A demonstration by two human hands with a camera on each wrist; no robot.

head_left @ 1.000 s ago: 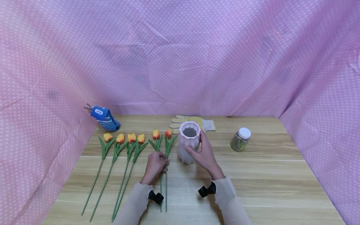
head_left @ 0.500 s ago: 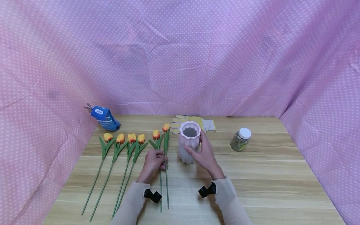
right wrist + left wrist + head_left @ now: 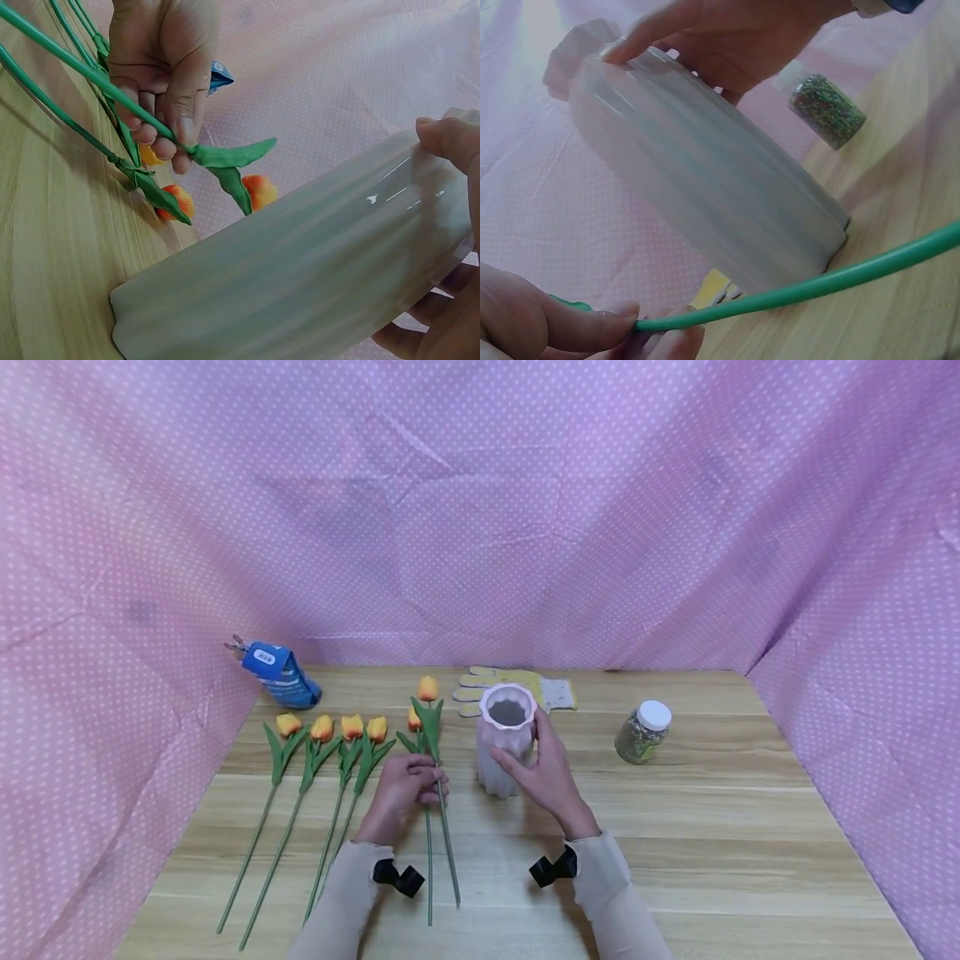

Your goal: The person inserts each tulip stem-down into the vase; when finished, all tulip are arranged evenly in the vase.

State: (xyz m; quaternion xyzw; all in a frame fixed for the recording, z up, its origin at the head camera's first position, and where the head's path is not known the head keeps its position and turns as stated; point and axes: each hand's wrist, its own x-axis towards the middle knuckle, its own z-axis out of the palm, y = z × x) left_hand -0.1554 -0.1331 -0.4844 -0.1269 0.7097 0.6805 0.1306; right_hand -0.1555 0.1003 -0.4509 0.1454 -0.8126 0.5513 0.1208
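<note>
My left hand [image 3: 405, 787] pinches the green stem of an artificial tulip [image 3: 431, 727] just below its leaves, between thumb and fingertips. Its orange-yellow bloom points away from me, and the stem [image 3: 832, 281] slants down to the right. Under it lies a second tulip [image 3: 177, 201] on the table, partly covered in the head view. Beside them a pale, ribbed vase [image 3: 504, 760] with a scalloped rim stands upright. My right hand [image 3: 546, 772] grips the vase's right side near the top, thumb in front and fingers behind.
Several more tulips [image 3: 321, 731] lie in a row to the left. A blue bag [image 3: 281, 675] with a clip stands at the back left. Behind the vase lies a yellow and white glove [image 3: 557, 693]. A white-lidded jar of small granules [image 3: 639, 739] stands right.
My left hand has raised the right-hand tulip and drawn it leftward, so it now crosses over the tulip beside it. My right hand and the vase have stayed put.
</note>
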